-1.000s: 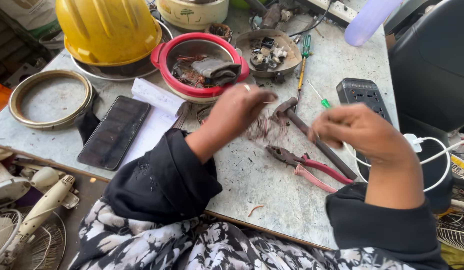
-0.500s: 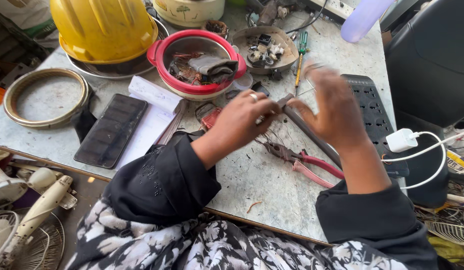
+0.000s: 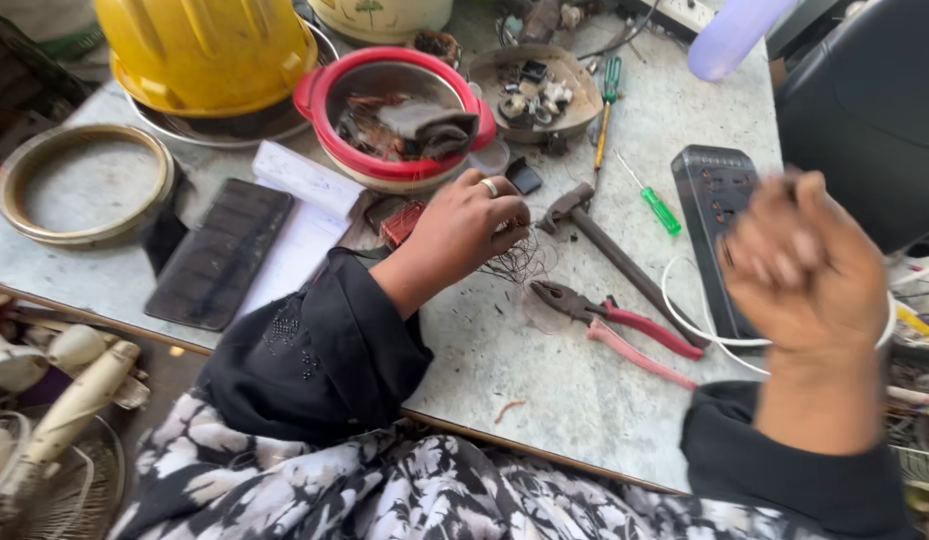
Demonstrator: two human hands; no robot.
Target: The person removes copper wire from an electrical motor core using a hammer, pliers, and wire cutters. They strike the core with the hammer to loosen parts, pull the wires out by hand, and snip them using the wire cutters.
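My left hand [image 3: 463,226], a ring on one finger, rests on the grey tabletop [image 3: 545,400] and pinches a tangle of thin copper wire [image 3: 520,264]. A small reddish wire coil [image 3: 402,222] lies just left of that hand. My right hand [image 3: 805,265] is raised off the table at the right, blurred, with its fingers curled into a fist. Whether a strand runs into it cannot be made out. Red-handled pliers [image 3: 617,320] and a hammer [image 3: 605,245] lie between the two hands.
A black power strip [image 3: 718,195] with a white cable [image 3: 685,322] lies behind my right hand. Farther back are a green screwdriver [image 3: 658,207], a red-rimmed bowl [image 3: 320,92], a dish of small parts [image 3: 535,85], a yellow helmet [image 3: 205,45], a metal ring [image 3: 80,185] and a black flat panel [image 3: 220,250].
My right hand has pulled away from the wire, moving right and up toward the camera. My left hand has stayed on the wire tangle.
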